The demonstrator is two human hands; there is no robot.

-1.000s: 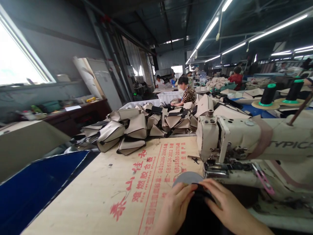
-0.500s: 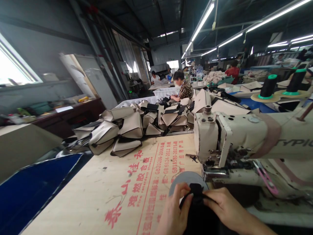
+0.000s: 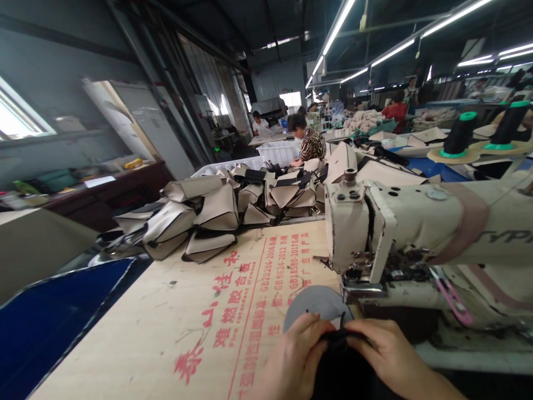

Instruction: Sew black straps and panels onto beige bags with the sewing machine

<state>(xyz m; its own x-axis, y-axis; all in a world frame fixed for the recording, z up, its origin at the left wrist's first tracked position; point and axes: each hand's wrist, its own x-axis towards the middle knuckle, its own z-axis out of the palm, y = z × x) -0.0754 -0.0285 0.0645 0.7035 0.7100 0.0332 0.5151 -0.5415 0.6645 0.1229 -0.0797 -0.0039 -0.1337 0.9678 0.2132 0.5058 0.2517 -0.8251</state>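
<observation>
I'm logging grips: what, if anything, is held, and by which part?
Black material, held by its far edge in the left hand and right hand.

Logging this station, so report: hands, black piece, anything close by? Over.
Left hand and right hand pinching black piece. Grey disc just beyond, partly hidden. Sewing machine close, ahead and right.

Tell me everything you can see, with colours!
sewing machine: 1, cream, right
thread cones: 2, black, behind machine
bags: many, beige with black edges, middle
board: 1, pale with red print, foreground
disc: 1, grey, lower middle
looped tool: 1, pink, at machine
panel: 1, blue, lower left
tubs: 2, white, behind bags
people: several, mixed clothes, background
lamps: several, white, ceiling
window: 1, white, upper left
counter clutter: many, mixed, left
black piece: 1, black, bottom middle
left hand: 1, bare, gripping black piece
right hand: 1, bare, gripping black piece
</observation>
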